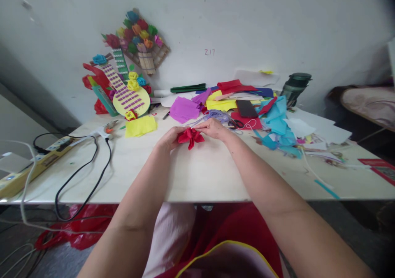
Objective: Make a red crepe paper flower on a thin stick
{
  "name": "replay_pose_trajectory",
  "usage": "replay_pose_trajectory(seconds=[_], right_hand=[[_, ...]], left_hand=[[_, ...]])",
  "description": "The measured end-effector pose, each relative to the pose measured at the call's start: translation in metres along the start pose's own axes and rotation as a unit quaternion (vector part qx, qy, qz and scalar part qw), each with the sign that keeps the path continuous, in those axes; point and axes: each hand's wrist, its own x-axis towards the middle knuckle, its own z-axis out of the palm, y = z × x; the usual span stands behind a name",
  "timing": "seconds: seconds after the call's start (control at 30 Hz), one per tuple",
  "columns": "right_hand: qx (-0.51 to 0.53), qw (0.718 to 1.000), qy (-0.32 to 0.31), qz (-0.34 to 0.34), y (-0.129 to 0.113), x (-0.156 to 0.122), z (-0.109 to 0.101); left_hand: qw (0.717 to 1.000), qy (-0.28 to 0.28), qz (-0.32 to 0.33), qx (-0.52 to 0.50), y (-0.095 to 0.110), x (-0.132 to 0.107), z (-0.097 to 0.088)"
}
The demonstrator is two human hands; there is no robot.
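A red crepe-paper flower (pixel 190 137) is held between my two hands, just above the middle of the white table. Its petals droop toward me. My left hand (pixel 171 138) is closed on the flower's left side. From the right, my right hand (pixel 212 128) pinches at the flower's top edge with fingers pressed together. The fingertips are partly hidden behind the petals. Close by lie a yellow crepe-paper sheet (pixel 141 126), purple paper (pixel 184 109), a lilac cord bundle (pixel 218 116) and scissors (pixel 237 123).
On the left are a hot glue gun (pixel 103 130), its black cable and a power strip (pixel 37 167). A flower-decorated paper guitar (pixel 131 99) leans at the back. A phone (pixel 246 108), blue crepe paper (pixel 277 117) and a dark bottle (pixel 295 89) occupy the right side.
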Motion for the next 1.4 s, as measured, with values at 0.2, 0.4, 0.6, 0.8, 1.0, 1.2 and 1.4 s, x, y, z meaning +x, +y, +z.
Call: replay_pose_trajectory(seconds=[0.2,0.4,0.6,0.8,1.0,1.2,1.4], right_hand=[[0.002,1.000,-0.007,0.025,0.000,-0.001,0.001],[0.020,0.999,-0.028,0.029,0.002,-0.002,0.001],[0.049,0.997,-0.062,0.027,0.001,-0.003,-0.004],[0.070,0.992,-0.102,0.004,0.006,-0.001,-0.004],[-0.041,0.996,0.070,-0.037,0.000,0.000,-0.002],[-0.161,0.980,0.106,-0.043,-0.014,0.001,0.002],[-0.216,0.973,0.060,0.057,-0.029,-0.002,0.005]], left_hand=[[0.997,-0.004,0.046,0.061,0.000,-0.002,0.000],[0.992,-0.028,0.054,0.109,-0.001,-0.001,-0.007],[0.980,-0.010,0.099,0.172,-0.001,-0.001,-0.007],[0.964,-0.026,0.125,0.234,0.000,-0.001,-0.005],[0.968,0.020,0.123,0.216,0.000,-0.001,-0.003],[0.966,0.062,0.122,0.220,-0.001,0.000,0.001],[0.954,0.090,0.133,0.253,-0.005,0.004,0.002]])
